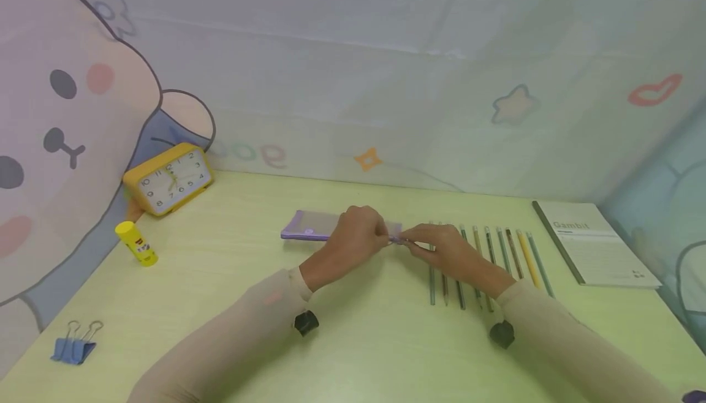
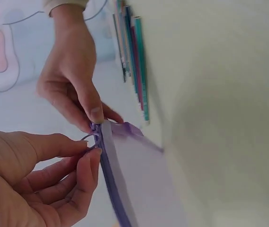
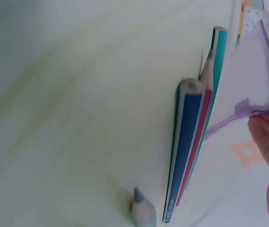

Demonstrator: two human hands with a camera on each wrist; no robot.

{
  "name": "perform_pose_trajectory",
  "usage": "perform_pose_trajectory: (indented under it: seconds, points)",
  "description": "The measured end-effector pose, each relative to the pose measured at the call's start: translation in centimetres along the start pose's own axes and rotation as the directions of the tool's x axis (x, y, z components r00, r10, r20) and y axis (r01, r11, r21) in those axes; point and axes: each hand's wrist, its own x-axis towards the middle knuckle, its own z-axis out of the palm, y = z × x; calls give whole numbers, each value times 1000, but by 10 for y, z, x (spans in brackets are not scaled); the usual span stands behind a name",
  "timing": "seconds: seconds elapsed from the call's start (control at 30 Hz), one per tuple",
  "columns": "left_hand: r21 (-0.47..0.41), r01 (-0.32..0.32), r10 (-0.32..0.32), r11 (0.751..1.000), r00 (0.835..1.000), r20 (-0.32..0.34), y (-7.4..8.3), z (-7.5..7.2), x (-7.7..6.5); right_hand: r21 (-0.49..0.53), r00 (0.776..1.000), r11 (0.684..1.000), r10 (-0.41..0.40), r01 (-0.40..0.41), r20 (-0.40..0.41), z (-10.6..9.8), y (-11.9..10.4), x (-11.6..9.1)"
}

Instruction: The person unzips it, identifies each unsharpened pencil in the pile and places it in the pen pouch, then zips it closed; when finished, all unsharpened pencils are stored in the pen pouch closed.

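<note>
A flat see-through pouch [image 1: 317,222] with purple edging and a zipper [image 2: 107,168] is held just above the table by both hands. My left hand [image 1: 357,231] pinches the cord of the zipper pull [image 2: 95,139] between thumb and forefinger, close to the pouch's right end. My right hand [image 1: 449,248] grips that same end corner, thumb on the near side and fingers behind. Beside and under the right hand, a row of several pencils [image 1: 529,259] lies on the table; the right forearm covers some of them. Whether the zipper is fully closed cannot be seen.
A yellow alarm clock [image 1: 176,179] stands at the back left, with a yellow glue stick [image 1: 136,244] in front of it. A blue binder clip [image 1: 74,349] lies near the left edge. At the right is a notebook [image 1: 598,244]. A printed cloth [image 1: 353,84] hangs behind the table.
</note>
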Motion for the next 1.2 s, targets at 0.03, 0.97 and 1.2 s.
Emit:
perform_pose_trajectory:
  seconds: [0.03, 0.97, 1.2]
  points:
    - [4, 4, -4, 1000, 1000, -8, 1, -2, 0, -1, 999, 1000, -24, 24, -30, 0, -1, 0]
    - [23, 111, -111, 994, 993, 27, -54, -70, -31, -52, 973, 993, -118, 110, -198, -15, 14, -8]
    - [61, 181, -182, 982, 983, -2, -80, -99, -44, -59, 984, 998, 4, -15, -178, -26, 28, -18]
